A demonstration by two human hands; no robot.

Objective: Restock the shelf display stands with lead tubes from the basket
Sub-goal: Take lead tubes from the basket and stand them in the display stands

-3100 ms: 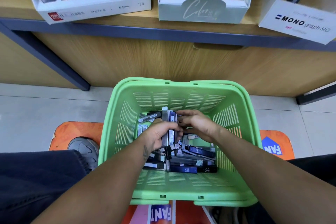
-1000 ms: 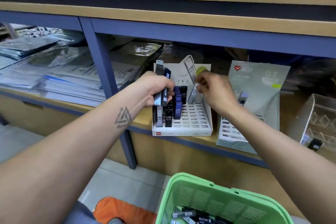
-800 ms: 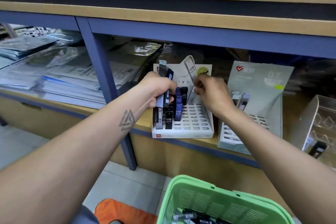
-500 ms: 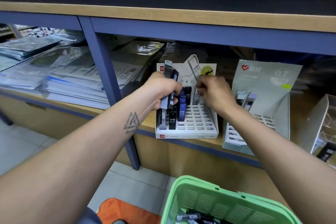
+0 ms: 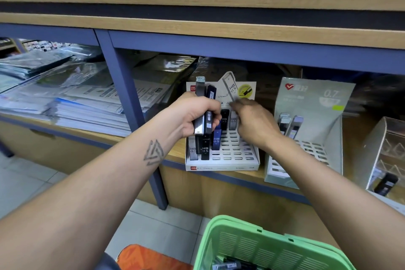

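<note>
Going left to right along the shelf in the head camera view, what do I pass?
Stacked papers in plastic sleeves → blue shelf post → white lead-tube stand → grey-green 0.7 stand → clear plastic organiser.

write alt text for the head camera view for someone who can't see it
A person's left hand grips a bundle of lead tubes while the right hand reaches into a white slotted display stand on a wooden shelf. A green basket sits below.

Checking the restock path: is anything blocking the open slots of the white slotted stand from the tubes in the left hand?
Nothing visible. The right hand hovers over the white slotted stand's back rows; front slots lie open beside the left hand's grey and navy tubes.
</note>
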